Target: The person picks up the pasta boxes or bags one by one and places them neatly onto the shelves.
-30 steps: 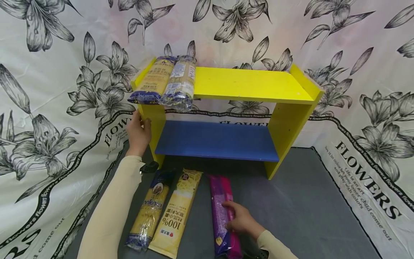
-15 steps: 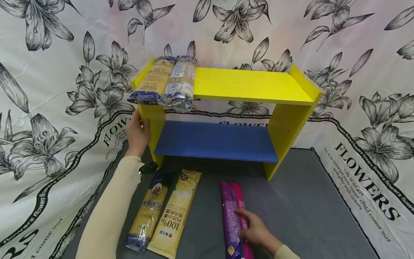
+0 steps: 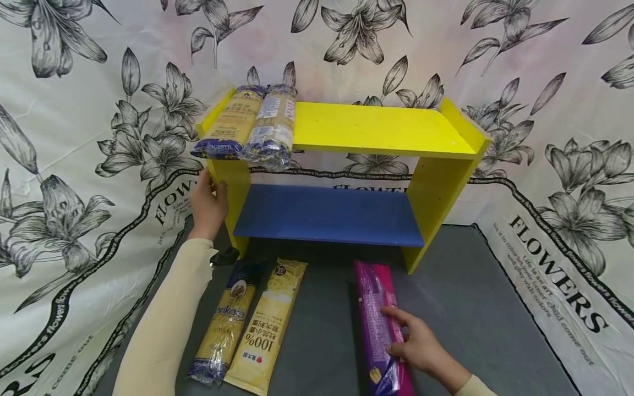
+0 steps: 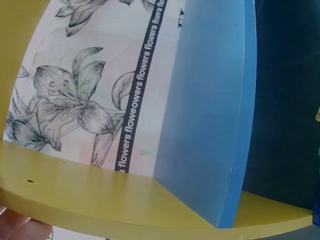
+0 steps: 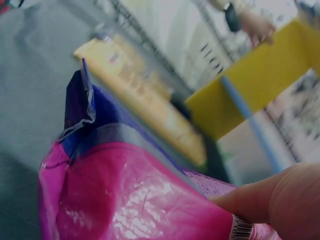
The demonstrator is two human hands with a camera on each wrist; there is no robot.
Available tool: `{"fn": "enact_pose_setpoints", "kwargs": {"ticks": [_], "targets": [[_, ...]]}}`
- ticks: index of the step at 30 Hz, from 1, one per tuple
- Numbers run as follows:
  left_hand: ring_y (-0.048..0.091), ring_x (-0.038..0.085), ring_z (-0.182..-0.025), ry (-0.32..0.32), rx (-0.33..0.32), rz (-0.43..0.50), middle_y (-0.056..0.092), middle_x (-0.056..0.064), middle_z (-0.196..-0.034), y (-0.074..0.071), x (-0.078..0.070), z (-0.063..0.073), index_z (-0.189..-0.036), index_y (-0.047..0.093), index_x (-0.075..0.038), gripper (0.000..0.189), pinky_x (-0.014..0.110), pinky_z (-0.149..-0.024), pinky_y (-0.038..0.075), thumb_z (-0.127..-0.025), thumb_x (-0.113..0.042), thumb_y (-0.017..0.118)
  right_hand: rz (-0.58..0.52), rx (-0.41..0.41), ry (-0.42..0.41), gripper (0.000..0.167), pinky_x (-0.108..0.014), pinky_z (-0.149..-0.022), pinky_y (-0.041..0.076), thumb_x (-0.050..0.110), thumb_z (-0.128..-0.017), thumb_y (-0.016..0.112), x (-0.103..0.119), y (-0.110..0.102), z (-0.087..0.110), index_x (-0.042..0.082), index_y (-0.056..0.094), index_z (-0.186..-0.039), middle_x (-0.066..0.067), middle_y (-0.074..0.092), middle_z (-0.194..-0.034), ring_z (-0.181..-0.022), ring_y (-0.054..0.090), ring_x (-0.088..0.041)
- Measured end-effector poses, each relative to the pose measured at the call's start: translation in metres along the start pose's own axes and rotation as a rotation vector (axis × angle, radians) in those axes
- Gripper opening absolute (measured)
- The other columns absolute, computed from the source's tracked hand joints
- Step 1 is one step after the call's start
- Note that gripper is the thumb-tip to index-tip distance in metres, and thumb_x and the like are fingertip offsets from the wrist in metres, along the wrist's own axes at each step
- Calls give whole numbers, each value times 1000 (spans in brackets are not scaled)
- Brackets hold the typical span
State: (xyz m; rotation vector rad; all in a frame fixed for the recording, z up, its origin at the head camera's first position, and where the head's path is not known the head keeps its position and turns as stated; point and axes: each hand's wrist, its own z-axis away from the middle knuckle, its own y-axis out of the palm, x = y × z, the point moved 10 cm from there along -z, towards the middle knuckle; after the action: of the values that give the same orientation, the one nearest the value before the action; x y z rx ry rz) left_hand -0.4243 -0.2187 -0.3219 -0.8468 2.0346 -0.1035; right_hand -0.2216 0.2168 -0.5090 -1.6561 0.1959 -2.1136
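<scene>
My right hand [image 3: 421, 344] grips a long pink-and-purple plastic packet [image 3: 378, 324] by its right side, thumb and fingers pinching it. Close up in the right wrist view, the shiny pink packet [image 5: 140, 195] has a folded blue end and a barcode near my finger. With my left hand [image 3: 208, 206] I hold the left side panel of a small two-tier shelf [image 3: 386, 129], yellow on top with a blue lower board [image 3: 327, 214]. In the left wrist view, only some fingertips [image 4: 22, 227] show at the panel's edge.
Two spaghetti packets [image 3: 230, 121] [image 3: 272, 124] lie side by side at the left of the yellow top board. On the grey tabletop [image 3: 475, 291], a blue-ended pasta packet [image 3: 225, 324] and a yellow pasta packet [image 3: 269, 330] lie before the shelf. Flower-printed cloth [image 3: 525, 181] hangs behind.
My right hand has carried the pink-and-purple packet to the right, away from the yellow packet. My left hand stays at the shelf's side panel.
</scene>
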Motion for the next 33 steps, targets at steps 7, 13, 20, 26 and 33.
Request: {"fn": "enact_pose_setpoints", "kwargs": {"ticks": [7,13,20,26,33], "targets": [[68,44,-114,6,-6,-26,65,27,-127,-5,-1,-1,-138,53,4,35,55,-97,59,-104,-3,48,-77,150,-112,80,-44,-70,66,-5,-86,69,78,-20,23,-3,31,-157,-48,33,-143,-99,73,-34],[69,46,-111,25,-14,-34,65,29,-124,-9,-3,-2,-136,54,6,34,56,-93,59,-103,-3,48,-9,131,-234,79,-43,-69,66,-1,-90,69,166,-42,36,5,32,-159,-43,41,-141,-97,74,-31],[70,47,-109,16,-13,-46,66,31,-123,-7,-4,-1,-135,54,6,34,58,-91,60,-103,-2,48,169,24,-276,80,-42,-76,66,6,-93,70,263,-72,28,23,31,-162,-28,47,-142,-103,72,-30],[69,46,-110,16,1,-22,66,29,-121,-4,-4,1,-137,53,4,34,57,-92,60,-104,-5,48,218,-79,-196,76,-36,-85,64,14,-95,71,328,-91,-14,32,35,-160,-19,42,-150,-117,63,-35],[68,45,-112,3,9,-22,66,28,-123,-1,-2,2,-139,52,2,35,57,-94,59,-105,-7,47,22,-104,-131,78,-41,-99,58,3,-96,65,368,-93,-76,27,31,-162,-17,42,-151,-126,57,-32]]}}
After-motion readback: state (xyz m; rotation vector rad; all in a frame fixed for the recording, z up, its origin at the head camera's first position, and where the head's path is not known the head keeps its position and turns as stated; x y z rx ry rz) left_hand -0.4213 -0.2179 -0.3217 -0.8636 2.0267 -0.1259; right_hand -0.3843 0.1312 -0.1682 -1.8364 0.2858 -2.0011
